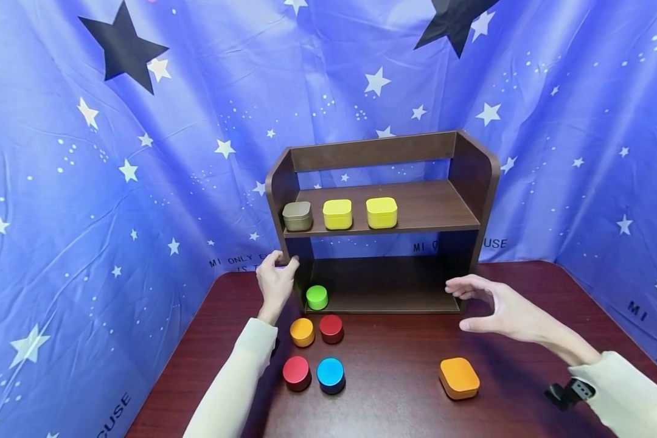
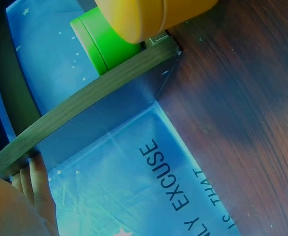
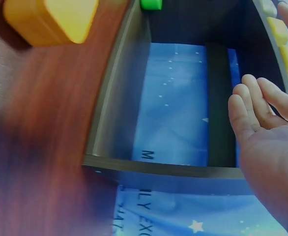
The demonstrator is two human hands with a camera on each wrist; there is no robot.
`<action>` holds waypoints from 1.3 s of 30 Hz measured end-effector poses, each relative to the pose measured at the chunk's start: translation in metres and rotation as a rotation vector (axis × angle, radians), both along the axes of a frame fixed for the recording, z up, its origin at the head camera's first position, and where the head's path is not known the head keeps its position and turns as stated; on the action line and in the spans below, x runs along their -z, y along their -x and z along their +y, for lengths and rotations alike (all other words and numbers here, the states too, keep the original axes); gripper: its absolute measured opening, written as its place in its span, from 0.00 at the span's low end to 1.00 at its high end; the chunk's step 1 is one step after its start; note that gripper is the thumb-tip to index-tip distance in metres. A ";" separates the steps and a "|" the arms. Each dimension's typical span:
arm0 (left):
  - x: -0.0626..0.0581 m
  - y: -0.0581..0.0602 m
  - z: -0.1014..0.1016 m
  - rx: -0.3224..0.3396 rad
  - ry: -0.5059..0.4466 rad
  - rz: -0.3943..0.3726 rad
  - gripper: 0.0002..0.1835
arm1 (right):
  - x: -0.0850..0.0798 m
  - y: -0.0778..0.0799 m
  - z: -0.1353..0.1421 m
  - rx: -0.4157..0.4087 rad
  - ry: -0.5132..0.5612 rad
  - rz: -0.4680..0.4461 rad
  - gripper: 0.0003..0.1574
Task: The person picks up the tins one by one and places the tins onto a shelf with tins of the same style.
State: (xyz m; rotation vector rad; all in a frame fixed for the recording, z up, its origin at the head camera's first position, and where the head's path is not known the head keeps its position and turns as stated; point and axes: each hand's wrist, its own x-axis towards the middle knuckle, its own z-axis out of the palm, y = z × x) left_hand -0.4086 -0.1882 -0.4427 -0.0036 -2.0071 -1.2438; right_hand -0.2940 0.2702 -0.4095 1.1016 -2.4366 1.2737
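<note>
My left hand [image 1: 275, 281] holds the left side panel of a dark brown two-tier shelf [image 1: 383, 304]. In the left wrist view its fingers [image 2: 42, 182] lie along the panel's outer face, and the thumb is toward the front edge. Near the shelf's lower right front, my right hand [image 1: 504, 310] is held with fingers apart from the thumb and nothing between them. A green round tin [image 1: 317, 297] sits at the left of the lower tier. On the upper tier stand a grey-brown square tin [image 1: 298, 216] and two yellow square tins, one left [image 1: 337, 214] and one right [image 1: 381, 213].
On the dark red table [image 1: 383, 389], left of middle, stand round tins: orange [image 1: 302, 332], dark red [image 1: 331, 328], red [image 1: 297, 373] and blue [image 1: 331, 375]. An orange square tin [image 1: 459, 378] stands before my right hand. A blue star-patterned curtain [image 1: 197, 152] surrounds the table.
</note>
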 end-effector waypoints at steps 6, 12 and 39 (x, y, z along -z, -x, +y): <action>0.001 0.000 0.001 -0.009 0.004 0.011 0.09 | 0.019 -0.009 0.004 0.020 -0.031 -0.033 0.43; 0.001 0.000 0.000 -0.023 0.008 0.010 0.08 | 0.036 -0.020 0.006 0.047 -0.062 -0.068 0.42; 0.002 0.002 0.001 -0.007 0.001 0.017 0.10 | 0.095 -0.047 0.008 -0.032 -0.010 -0.190 0.40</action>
